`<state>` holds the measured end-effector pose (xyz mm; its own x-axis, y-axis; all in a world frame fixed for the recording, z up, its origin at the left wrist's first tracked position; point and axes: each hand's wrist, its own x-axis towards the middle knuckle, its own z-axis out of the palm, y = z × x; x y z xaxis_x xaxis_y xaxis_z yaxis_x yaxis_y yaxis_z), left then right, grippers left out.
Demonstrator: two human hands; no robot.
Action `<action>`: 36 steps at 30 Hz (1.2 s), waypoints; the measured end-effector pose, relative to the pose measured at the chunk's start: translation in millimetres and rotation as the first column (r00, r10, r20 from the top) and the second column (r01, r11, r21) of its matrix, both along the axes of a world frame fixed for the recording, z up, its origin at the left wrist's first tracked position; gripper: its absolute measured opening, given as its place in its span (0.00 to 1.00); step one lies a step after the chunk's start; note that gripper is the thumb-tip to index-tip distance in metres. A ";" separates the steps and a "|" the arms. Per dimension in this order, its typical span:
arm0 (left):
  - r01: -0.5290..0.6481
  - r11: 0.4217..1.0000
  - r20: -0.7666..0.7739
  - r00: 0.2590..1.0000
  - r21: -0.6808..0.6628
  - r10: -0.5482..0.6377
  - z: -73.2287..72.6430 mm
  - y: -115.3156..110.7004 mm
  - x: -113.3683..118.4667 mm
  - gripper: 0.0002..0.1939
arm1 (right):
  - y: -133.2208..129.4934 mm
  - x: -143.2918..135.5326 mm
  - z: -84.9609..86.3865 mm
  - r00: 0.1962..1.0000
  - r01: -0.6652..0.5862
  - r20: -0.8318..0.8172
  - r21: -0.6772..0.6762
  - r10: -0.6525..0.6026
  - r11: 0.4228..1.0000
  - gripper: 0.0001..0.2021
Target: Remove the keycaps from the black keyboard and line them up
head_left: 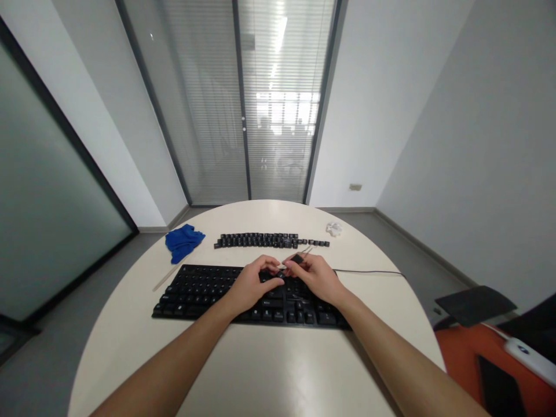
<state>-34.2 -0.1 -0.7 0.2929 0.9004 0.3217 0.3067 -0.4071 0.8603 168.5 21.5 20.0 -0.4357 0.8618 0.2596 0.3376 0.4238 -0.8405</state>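
Both hands meet above the right half of a black keyboard (204, 284), which lies flat on the round table. My left hand (252, 285) is closed, thumb and fingers pinching a small black piece that looks like a keycap (280, 274). In my right hand (319, 279) is a wire keycap puller (297, 258) with a dark handle; its thin wire ends point up and away from me. The fingertips of the two hands are almost touching. Part of the keyboard is hidden beneath the hands and forearms. Behind it lie loose black keycaps (256, 240) set out in rows.
A crumpled blue cloth (183, 242) lies at the back left, with a thin wooden stick (167, 278) beside it. White crumpled tissue (334, 229) sits at the back right. The keyboard cable (369, 271) runs off the right edge, near an orange chair (460, 353).
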 end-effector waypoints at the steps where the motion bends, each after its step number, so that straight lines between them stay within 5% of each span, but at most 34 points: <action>1: -0.015 1.000 -0.019 1.000 0.022 0.015 -0.5 -0.5 0.3 0.15 | 0.7 -0.3 -1.5 1.000 0.014 -0.012 -0.012 -0.014 1.000 0.17; 6: -0.078 0.968 -0.288 0.946 0.240 0.148 -1.8 -4.3 1.8 0.09 | 0.2 -1.8 -6.3 0.997 0.082 -0.009 -0.045 -0.082 0.996 0.16; 11: -0.073 0.941 -0.319 0.930 0.331 0.185 -3.1 -6.9 1.4 0.09 | -2.2 -3.6 -5.9 0.988 0.136 0.066 0.035 -0.138 0.990 0.13; 15: -0.030 0.949 -0.366 0.918 0.315 0.151 -0.9 -9.1 1.5 0.09 | -1.7 -0.7 -1.7 0.965 0.164 0.177 0.174 -0.195 0.971 0.13; 22: -0.042 0.969 -0.341 0.932 0.243 0.126 3.1 -7.0 3.3 0.08 | 1.8 12.4 8.7 0.960 0.036 0.248 0.363 -0.134 0.931 0.13; 36: -0.153 0.984 -0.116 0.980 0.095 0.164 0.7 -1.2 2.8 0.07 | -0.9 5.6 4.2 0.969 -0.053 0.246 0.234 -0.007 0.971 0.11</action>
<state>-31.4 -1.3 0.0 0.1907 0.9092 0.3701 0.4742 -0.4154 0.7762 174.1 20.6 24.3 -0.5300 0.7775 0.3386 0.5066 0.6105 -0.6088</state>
